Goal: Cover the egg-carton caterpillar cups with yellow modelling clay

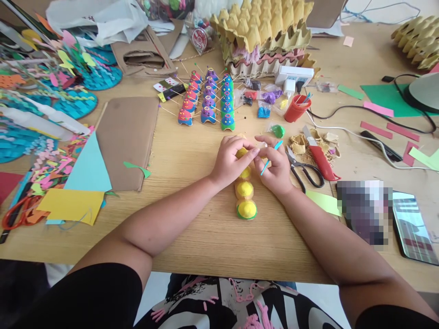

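Observation:
My right hand (pixel 275 169) is closed, with a thin light-blue modelling tool (pixel 266 167) slanting between its fingers. The fingertips of my left hand (pixel 230 161) are pinched close to those of the right; what lies between them is too small to make out. Below both hands, an egg-carton strip (pixel 244 190) of several bumps, covered in yellow clay with green at the near end, points toward me on the table. Its far part is partly hidden by my left hand. A small bag of green clay (pixel 277 131) lies just beyond my right hand.
Three decorated egg-carton caterpillars (pixel 208 98) stand farther back. Scissors (pixel 307 170), a red-handled knife (pixel 320 157) and a red cup (pixel 297 108) are at right, near phones (pixel 414 228). Cardboard (pixel 126 141) and paper scraps lie left; stacked egg trays (pixel 264 32) rise behind.

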`<state>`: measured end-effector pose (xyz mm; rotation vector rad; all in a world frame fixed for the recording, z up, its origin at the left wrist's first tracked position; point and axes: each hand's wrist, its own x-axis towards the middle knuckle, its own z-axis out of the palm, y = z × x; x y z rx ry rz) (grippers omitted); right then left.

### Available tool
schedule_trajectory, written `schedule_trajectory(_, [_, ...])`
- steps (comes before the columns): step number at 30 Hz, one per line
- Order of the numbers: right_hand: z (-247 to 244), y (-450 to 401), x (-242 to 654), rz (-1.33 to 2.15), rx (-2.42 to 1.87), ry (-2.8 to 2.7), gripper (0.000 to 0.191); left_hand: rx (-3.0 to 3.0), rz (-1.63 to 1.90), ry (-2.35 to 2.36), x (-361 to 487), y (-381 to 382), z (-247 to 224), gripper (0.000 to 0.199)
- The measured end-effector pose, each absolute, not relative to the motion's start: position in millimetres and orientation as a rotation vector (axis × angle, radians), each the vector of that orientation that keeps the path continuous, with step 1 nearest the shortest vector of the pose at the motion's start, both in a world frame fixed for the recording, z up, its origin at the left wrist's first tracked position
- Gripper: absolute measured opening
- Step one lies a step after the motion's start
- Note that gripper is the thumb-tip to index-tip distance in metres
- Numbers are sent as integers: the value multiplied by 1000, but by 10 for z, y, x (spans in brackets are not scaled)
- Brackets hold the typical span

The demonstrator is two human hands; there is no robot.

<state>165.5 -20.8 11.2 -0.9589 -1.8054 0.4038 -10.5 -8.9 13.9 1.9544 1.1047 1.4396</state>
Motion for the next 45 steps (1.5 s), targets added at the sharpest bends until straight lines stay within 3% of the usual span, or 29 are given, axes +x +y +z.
schedule_trajectory(11, [110, -210, 1669, 366, -953, -1767, 21, 2106, 1474, 1078, -101, -71, 108, 18])
schedule_trajectory(17, [83, -193, 1656, 359, -1051, -1711, 34, 2227, 1484, 1125, -104, -87, 124, 13])
schedule_trajectory(30, [67, -183, 1637, 377, -1039, -1746, 14, 2288, 1333, 1245, -77, -112, 81, 17])
schedule_trajectory(45, [92, -195, 1651, 268, -992, -1712, 12, 2117, 1629, 1196, -103, -109, 99, 15])
